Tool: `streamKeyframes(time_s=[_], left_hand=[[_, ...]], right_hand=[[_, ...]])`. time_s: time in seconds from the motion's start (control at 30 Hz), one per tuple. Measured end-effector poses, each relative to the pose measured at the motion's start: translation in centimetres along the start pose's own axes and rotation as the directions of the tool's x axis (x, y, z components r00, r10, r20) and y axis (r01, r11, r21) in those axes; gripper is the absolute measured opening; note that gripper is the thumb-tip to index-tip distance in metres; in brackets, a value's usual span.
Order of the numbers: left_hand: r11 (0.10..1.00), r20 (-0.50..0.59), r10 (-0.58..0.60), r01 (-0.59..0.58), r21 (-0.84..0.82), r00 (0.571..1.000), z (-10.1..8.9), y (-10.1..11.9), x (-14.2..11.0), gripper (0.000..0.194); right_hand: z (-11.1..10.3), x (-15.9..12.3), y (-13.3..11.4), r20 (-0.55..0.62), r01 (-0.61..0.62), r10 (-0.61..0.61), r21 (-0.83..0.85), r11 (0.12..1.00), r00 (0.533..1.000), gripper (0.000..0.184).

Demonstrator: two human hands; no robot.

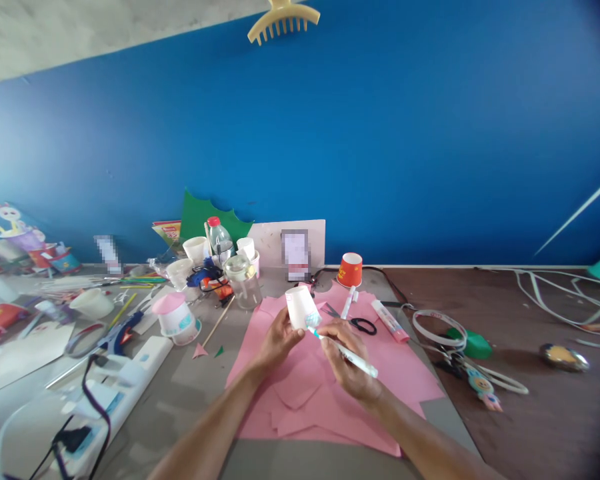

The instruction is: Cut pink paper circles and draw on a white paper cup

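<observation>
My left hand grips a white paper cup by its lower left side, tilted above pink paper. A light blue patch shows on the cup's lower right. In my right hand is a white marker, its blue tip against or very close to that patch. Beneath both hands lie overlapping sheets of pink paper. Black-handled scissors, a capped white marker and a pink-and-white glue tube rest on the sheets to the right. Behind them stands a red paper cup.
To the left are a decorated cup with a pink top, a glass jar, a blue glue gun and a white power strip with cords. A blurred phone leans at the back. Cables and trinkets lie right.
</observation>
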State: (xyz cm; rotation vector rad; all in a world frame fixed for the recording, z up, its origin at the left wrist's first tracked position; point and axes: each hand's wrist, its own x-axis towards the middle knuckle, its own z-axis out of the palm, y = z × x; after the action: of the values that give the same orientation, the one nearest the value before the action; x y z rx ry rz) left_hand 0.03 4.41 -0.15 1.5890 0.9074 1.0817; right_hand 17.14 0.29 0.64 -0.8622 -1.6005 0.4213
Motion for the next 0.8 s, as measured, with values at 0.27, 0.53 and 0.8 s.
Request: streamKeyframes(time_s=[0.27, 0.53, 0.8], left_hand=[[0.999, 0.011, 0.021, -0.021, -0.029, 1.000, -0.2, -1.0, 0.0, 0.066], [1.000, -0.003, 0.002, -0.002, -0.008, 1.000, -0.2, -0.3, 0.2, 0.068], [0.998, -0.007, -0.013, 0.012, -0.069, 1.000, -0.1, -0.1, 0.2, 0.067]], right_hand=[[0.1, 0.0, 0.5, -0.007, -0.007, 0.007, -0.036, 0.999, 1.000, 0.011], [-0.3, 0.1, 0.7, -0.041, -0.098, 0.098, -0.007, 0.995, 0.994, 0.016], [-0.6, 0.2, 1.8, -0.083, -0.196, 0.199, 0.036, 0.980, 0.977, 0.023]])
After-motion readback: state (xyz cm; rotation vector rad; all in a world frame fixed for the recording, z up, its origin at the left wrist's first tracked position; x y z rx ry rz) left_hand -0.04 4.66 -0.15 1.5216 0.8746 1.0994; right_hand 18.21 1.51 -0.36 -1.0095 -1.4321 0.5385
